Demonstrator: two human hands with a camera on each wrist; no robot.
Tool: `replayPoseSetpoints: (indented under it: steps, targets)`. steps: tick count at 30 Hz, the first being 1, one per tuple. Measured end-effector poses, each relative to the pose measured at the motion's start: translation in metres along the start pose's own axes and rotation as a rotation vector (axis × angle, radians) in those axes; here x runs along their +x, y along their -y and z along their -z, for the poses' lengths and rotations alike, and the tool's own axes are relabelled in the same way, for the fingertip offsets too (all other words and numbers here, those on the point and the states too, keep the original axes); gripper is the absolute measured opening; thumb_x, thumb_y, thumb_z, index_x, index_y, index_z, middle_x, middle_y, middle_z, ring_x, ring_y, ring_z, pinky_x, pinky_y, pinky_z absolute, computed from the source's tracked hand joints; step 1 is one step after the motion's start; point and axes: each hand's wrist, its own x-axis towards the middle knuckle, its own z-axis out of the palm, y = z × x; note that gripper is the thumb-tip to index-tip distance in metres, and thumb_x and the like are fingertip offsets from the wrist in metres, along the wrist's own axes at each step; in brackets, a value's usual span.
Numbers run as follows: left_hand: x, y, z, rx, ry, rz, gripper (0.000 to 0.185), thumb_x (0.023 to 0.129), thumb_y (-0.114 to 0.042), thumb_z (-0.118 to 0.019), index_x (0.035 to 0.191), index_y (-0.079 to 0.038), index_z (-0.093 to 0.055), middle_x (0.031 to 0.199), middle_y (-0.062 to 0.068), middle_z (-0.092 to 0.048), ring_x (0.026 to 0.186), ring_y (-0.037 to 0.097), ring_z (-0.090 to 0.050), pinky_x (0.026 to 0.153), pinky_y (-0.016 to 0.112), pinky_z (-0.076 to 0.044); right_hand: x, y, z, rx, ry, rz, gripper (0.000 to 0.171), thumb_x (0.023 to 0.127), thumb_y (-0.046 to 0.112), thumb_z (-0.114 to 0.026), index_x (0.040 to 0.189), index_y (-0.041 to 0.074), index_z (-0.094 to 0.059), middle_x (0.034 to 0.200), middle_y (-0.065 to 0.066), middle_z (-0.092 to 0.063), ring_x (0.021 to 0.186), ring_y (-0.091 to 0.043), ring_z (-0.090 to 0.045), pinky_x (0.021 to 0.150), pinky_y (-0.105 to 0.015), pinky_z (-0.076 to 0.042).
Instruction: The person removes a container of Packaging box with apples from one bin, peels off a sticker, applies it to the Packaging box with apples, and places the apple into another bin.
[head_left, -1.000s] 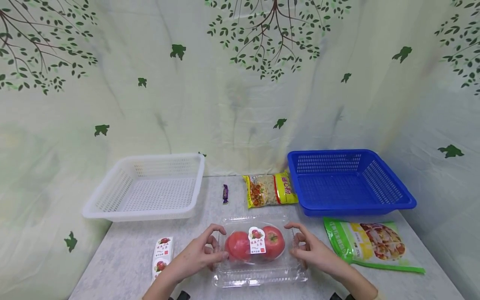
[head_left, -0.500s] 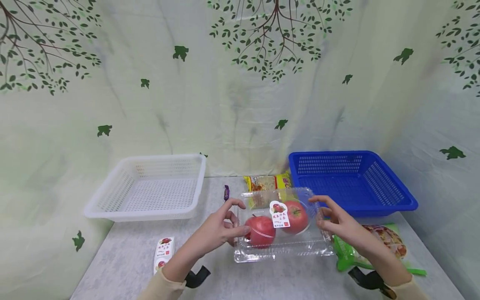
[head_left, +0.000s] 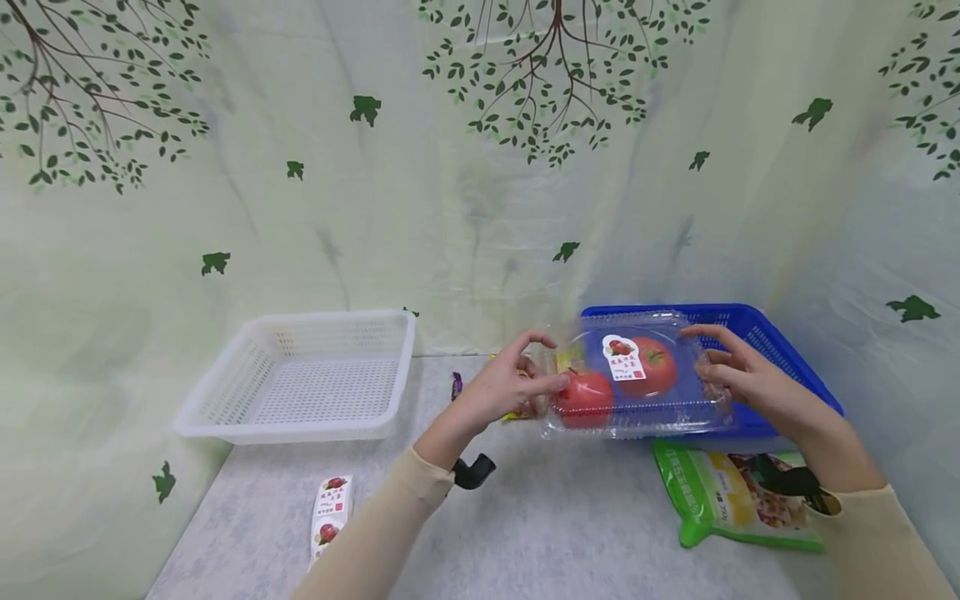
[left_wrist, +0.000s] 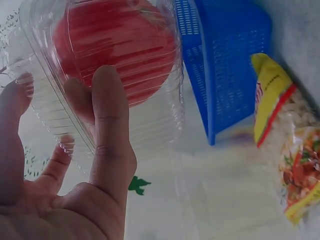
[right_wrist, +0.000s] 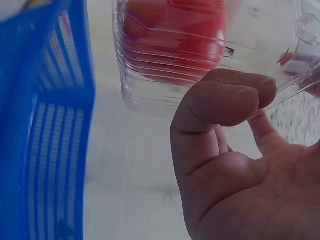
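Note:
Both hands hold a clear plastic clamshell box (head_left: 678,412) by its two ends, raised and tilted in front of the blue basket (head_left: 798,367). Inside it sit two red apples (head_left: 588,398), and a white label with printed fruit (head_left: 622,358) is stuck on its lid. My left hand (head_left: 506,383) grips the left end, thumb along the side wall in the left wrist view. At the right end, my right hand (head_left: 757,387) pinches the edge with curled fingers. In the right wrist view the basket's wall (right_wrist: 55,150) stands beside the box.
A white basket (head_left: 300,425) stands at the back left. A strip of fruit labels (head_left: 330,512) lies front left. Behind the left hand are a purple-wrapped candy (head_left: 457,385) and a yellow food packet (left_wrist: 272,100). A green food bag (head_left: 686,487) lies below the blue basket.
Both hands have lifted the apple box off the table and carried it right and away, from the middle to over the blue basket's front. One apple has shifted lower in the tilted box.

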Motion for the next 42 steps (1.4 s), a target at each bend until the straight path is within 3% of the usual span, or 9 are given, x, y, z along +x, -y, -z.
replayPoseSetpoints:
  steps: [6,13,17,20,25,28,33,37,42]
  targets:
    - [0.044,-0.010,-0.016,-0.029,0.028,-0.049,0.054,0.094,-0.034,-0.083,0.138,-0.028,-0.052,0.092,0.011,-0.067,0.065,0.027,-0.069,0.064,0.037,-0.064,0.012,-0.013,0.040,0.014,-0.009,0.022,0.044,0.113,0.016,-0.046,0.153,0.032,-0.036,0.089,0.003,-0.053,0.066,-0.022,-0.052,0.050,-0.039,-0.048]
    - [0.086,-0.014,-0.034,-0.048,0.034,-0.070,0.054,0.095,-0.036,-0.081,0.139,-0.025,-0.051,0.090,0.011,-0.072,0.070,0.032,-0.072,0.085,0.060,-0.063,0.030,-0.033,0.076,0.020,-0.024,-0.039,0.037,0.116,0.020,-0.041,0.148,0.037,-0.036,0.089,0.006,-0.044,0.066,-0.020,-0.045,0.052,-0.043,-0.038]
    - [0.104,-0.013,-0.045,-0.050,0.024,-0.061,0.059,0.095,-0.037,-0.081,0.142,-0.022,-0.049,0.093,0.010,-0.076,0.069,0.029,-0.073,0.087,0.060,-0.063,0.040,-0.047,0.091,-0.020,-0.044,-0.098,0.037,0.116,0.024,-0.041,0.149,0.038,-0.035,0.091,0.005,-0.044,0.067,-0.018,-0.047,0.054,-0.041,-0.040]
    - [0.117,-0.011,-0.053,-0.046,-0.002,-0.043,0.057,0.095,-0.037,-0.081,0.141,-0.023,-0.050,0.095,0.008,-0.078,0.068,0.026,-0.072,0.083,0.052,-0.065,0.046,-0.057,0.101,-0.059,-0.051,-0.131,0.038,0.115,0.027,-0.042,0.150,0.040,-0.034,0.098,0.003,-0.046,0.072,-0.017,-0.050,0.058,-0.040,-0.043]
    - [0.132,-0.008,-0.070,-0.025,-0.069,-0.003,0.054,0.095,-0.033,-0.081,0.140,-0.023,-0.052,0.092,0.005,-0.070,0.067,0.022,-0.066,0.069,0.037,-0.063,0.053,-0.075,0.112,-0.069,-0.029,-0.135,0.040,0.114,0.027,-0.044,0.150,0.043,-0.035,0.101,0.002,-0.045,0.072,-0.019,-0.049,0.060,-0.041,-0.040]
    - [0.138,-0.007,-0.081,0.009,-0.107,0.008,0.056,0.095,-0.032,-0.081,0.142,-0.019,-0.053,0.087,0.006,-0.064,0.063,0.022,-0.064,0.064,0.034,-0.061,0.055,-0.086,0.116,-0.040,-0.014,-0.127,0.039,0.115,0.024,-0.042,0.150,0.038,-0.035,0.092,0.003,-0.042,0.067,-0.021,-0.044,0.058,-0.046,-0.034]
    - [0.144,-0.007,-0.099,0.045,-0.141,0.042,0.054,0.097,-0.032,-0.079,0.142,-0.017,-0.053,0.077,0.009,-0.063,0.059,0.021,-0.062,0.060,0.033,-0.059,0.057,-0.105,0.123,-0.027,-0.020,-0.208,0.042,0.114,0.021,-0.041,0.154,0.031,-0.031,0.086,0.004,-0.045,0.064,-0.017,-0.041,0.058,-0.045,-0.032]
    - [0.148,-0.004,-0.112,0.052,-0.159,0.088,0.051,0.098,-0.030,-0.078,0.141,-0.017,-0.053,0.079,0.011,-0.065,0.058,0.021,-0.060,0.055,0.031,-0.055,0.058,-0.117,0.123,-0.050,-0.024,-0.281,0.052,0.112,0.020,-0.042,0.161,0.021,-0.024,0.093,-0.003,-0.047,0.063,-0.016,-0.040,0.059,-0.042,-0.037]
    - [0.162,0.002,-0.125,0.171,-0.185,0.147,0.049,0.098,-0.030,-0.078,0.139,-0.020,-0.053,0.084,0.011,-0.067,0.052,0.020,-0.058,0.049,0.029,-0.053,0.057,-0.125,0.120,-0.069,-0.010,-0.335,0.058,0.110,0.020,-0.044,0.163,0.014,-0.020,0.107,-0.011,-0.044,0.066,-0.016,-0.042,0.066,-0.039,-0.044]
